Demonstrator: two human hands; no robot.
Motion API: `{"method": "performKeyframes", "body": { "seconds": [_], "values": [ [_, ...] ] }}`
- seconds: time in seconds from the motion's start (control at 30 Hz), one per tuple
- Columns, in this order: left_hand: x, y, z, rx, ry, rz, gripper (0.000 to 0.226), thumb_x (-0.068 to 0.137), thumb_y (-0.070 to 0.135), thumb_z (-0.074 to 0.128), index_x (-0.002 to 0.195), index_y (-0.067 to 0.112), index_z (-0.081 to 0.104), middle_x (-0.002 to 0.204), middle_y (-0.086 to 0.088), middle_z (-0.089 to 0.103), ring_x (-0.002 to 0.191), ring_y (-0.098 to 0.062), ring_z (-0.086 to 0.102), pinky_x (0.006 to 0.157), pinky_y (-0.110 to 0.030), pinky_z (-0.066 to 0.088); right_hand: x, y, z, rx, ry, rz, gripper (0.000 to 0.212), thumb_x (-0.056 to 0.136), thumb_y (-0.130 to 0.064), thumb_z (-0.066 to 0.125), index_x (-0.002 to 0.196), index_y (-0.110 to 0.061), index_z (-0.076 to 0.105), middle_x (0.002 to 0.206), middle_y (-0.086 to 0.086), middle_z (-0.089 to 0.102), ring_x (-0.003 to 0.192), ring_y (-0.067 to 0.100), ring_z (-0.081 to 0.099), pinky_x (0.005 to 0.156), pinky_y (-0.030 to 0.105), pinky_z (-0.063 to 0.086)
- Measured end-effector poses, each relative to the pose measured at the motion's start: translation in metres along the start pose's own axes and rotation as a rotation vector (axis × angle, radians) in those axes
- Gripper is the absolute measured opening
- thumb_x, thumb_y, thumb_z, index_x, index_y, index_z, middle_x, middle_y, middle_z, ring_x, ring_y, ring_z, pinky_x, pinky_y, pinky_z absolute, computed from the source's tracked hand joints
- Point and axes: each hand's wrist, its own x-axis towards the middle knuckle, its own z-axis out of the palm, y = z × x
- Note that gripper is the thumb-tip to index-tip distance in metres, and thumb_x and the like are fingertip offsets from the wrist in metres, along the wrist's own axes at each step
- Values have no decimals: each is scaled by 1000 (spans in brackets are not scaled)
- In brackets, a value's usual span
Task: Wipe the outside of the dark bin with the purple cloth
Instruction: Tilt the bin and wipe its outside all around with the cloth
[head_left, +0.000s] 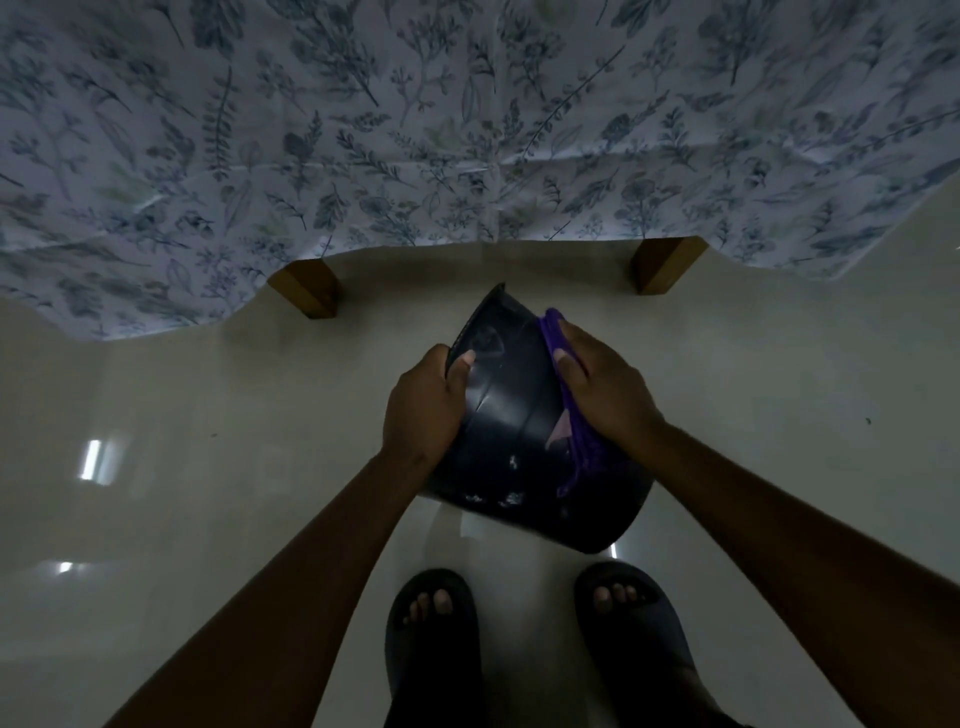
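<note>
Just in front of the two wooden table legs (310, 288), the dark bin (524, 431) is held tilted above the pale glossy floor (208, 467), its rim pointing away toward the legs and its base toward the person's feet. The left hand (423, 402) grips the bin's left side near the rim, fingers curled around the edge and the thumb (462, 366) lying flat on the dark wall. The right hand (602, 389) sits on the bin's right side with its fingers held close together, pressing the purple cloth (574, 436) against the outer wall; the cloth runs under the palm from near the rim down toward the base, where a loose end hangs. Pale smudges show on the wall near the base. Nearer the camera than the bin, two feet in dark open-toed slippers (431, 644) stand on the floor. A leaf-patterned tablecloth (415, 130) drapes over the table beyond the legs, its hem hanging just above them.
</note>
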Motion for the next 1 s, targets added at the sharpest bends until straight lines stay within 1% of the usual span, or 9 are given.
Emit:
{"method": "performKeyframes", "body": {
  "seconds": [0.2, 0.3, 0.43, 0.5, 0.57, 0.67, 0.77, 0.87, 1.0],
  "values": [
    [20, 19, 5, 173, -132, -59, 38, 100, 41, 40, 85, 10, 57, 74, -2, 56, 72, -22, 55, 63, -29, 38, -78, -1, 24, -122, 43, -337, 56, 98, -46, 30, 151, -30, 21, 158, -13, 13, 147, 9, 8, 115, 33, 15],
    [19, 23, -1, 96, -241, -45, 35, 97, 38, 49, 88, 5, 59, 77, -6, 59, 75, -25, 58, 63, -33, 43, -76, 5, 28, -99, 24, -332, 58, 98, -49, 29, 152, -29, 20, 160, -9, 15, 148, 12, 11, 115, 34, 19],
    [7, 20, -23, -249, -461, -91, 29, 93, 31, 59, 118, 18, 58, 105, 0, 66, 92, -14, 64, 74, -26, 50, -45, 13, 9, 105, 10, -157, 53, 102, -42, 32, 151, -29, 19, 158, -6, 25, 143, 11, 25, 113, 24, 21],
    [-5, 11, -17, -110, -351, -10, 25, 94, 31, 56, 116, 19, 57, 102, 2, 65, 89, -14, 62, 72, -21, 48, -31, 17, 3, 212, -56, -25, 52, 102, -42, 32, 151, -30, 21, 157, -6, 28, 141, 11, 29, 108, 20, 21],
    [-10, 5, -9, -57, -213, 27, 24, 94, 32, 55, 111, 16, 59, 96, 4, 63, 82, -9, 58, 67, -14, 43, -31, 14, 5, 199, -45, 20, 51, 102, -44, 29, 151, -32, 20, 158, -6, 25, 144, 14, 27, 112, 26, 22],
    [-1, 3, -3, -46, -168, 23, 24, 94, 34, 56, 108, 15, 59, 92, 5, 60, 78, -7, 55, 65, -18, 41, -65, -5, 18, -5, 17, -111, 52, 101, -47, 23, 150, -33, 14, 160, -6, 14, 149, 18, 7, 117, 40, 14],
    [8, 10, 1, -51, -182, 5, 24, 95, 35, 52, 108, 16, 59, 95, 1, 64, 86, -18, 61, 76, -32, 50, -106, -17, 36, -254, 36, -281, 56, 98, -54, 13, 150, -35, 8, 161, -9, 2, 149, 18, -9, 116, 41, 0],
    [13, 16, 4, -87, -193, -14, 25, 96, 35, 50, 109, 16, 59, 98, -3, 66, 90, -22, 63, 81, -37, 52, -85, -9, 31, -249, 87, -266, 55, 99, -50, 12, 151, -32, 13, 161, -6, 8, 150, 17, 1, 119, 44, 9],
    [14, 15, 5, -60, -165, -1, 28, 96, 37, 50, 108, 13, 59, 100, -6, 67, 91, -24, 63, 82, -40, 53, -7, 14, 5, 100, 18, 61, 52, 101, -48, 19, 149, -32, 27, 154, -1, 35, 140, 22, 36, 114, 43, 29]
  ]
}}
